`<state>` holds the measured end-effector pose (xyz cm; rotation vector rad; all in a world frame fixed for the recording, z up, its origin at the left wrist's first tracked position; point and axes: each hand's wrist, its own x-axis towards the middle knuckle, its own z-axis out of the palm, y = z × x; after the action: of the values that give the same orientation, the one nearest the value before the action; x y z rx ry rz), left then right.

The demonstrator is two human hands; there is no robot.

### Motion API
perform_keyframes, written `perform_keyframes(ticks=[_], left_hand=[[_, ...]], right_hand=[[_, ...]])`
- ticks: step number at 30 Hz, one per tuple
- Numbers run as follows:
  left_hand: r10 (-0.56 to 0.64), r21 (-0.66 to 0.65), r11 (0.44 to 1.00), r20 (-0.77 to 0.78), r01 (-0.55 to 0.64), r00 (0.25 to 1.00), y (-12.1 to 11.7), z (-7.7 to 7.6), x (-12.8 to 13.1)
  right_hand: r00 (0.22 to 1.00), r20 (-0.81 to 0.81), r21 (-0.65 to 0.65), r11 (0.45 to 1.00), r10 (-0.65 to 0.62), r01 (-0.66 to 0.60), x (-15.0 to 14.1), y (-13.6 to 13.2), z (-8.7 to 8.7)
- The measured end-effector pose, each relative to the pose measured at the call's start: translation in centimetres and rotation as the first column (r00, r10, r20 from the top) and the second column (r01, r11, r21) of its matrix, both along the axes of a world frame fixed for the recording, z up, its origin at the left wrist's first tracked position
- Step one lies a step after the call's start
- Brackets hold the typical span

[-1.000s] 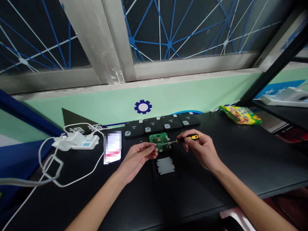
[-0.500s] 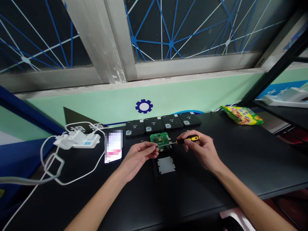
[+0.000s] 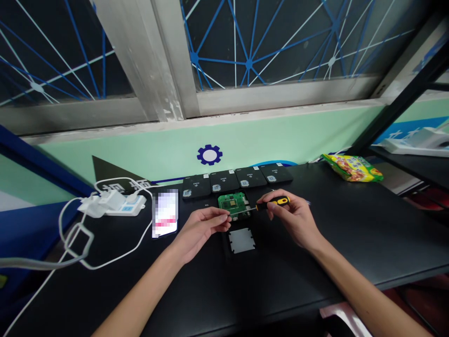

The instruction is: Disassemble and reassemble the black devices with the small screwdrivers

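A green circuit board [image 3: 233, 204] sits in a dark housing on the black table [image 3: 351, 234]. My left hand [image 3: 201, 228] pinches the board's near left edge with thumb and fingers closed. My right hand [image 3: 293, 217] grips a small yellow-and-black screwdriver [image 3: 271, 203], whose shaft points left onto the board's right side. A light grey square cover [image 3: 241, 240] lies flat just in front of the board, between my two hands.
Several black flat devices [image 3: 237, 179] stand in a row behind the board. A phone [image 3: 165, 213] lies to the left, next to a white power strip [image 3: 117, 206] with looping white cables [image 3: 75, 243]. A yellow snack bag [image 3: 352, 168] rests at the far right.
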<state>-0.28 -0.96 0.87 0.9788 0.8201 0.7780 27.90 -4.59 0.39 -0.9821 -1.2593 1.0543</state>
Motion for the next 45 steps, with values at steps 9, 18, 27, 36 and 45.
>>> perform_keyframes(ticks=[9, 18, 27, 36, 45], left_hand=[[0.003, -0.002, 1.000, -0.042, -0.003, 0.999, 0.0, 0.4, 0.0], [-0.032, 0.011, 0.999, -0.062, 0.032, 0.998, -0.5, 1.0, 0.3], [-0.041, -0.025, 0.999, 0.038, 0.042, 0.998, -1.1, 0.9, 0.7], [-0.012, -0.012, 1.000, 0.167, 0.014, 0.986, -1.1, 1.4, 1.0], [0.027, -0.102, 0.995, 0.109, -0.016, 0.994, -0.5, 1.3, -0.3]], right_hand=[[0.999, 0.015, -0.002, 0.999, 0.048, -0.048, 0.1, -0.3, 0.3], [0.974, -0.174, 0.047, 0.989, 0.146, -0.139, -1.1, -0.3, 0.9], [0.842, -0.488, 0.116, 0.974, 0.228, -0.196, -4.8, 0.2, 5.4], [0.796, -0.485, 0.161, 0.932, 0.361, -0.325, -5.3, 0.9, 8.2], [0.865, -0.356, 0.050, 0.932, 0.352, -0.359, -4.1, 2.3, 5.7]])
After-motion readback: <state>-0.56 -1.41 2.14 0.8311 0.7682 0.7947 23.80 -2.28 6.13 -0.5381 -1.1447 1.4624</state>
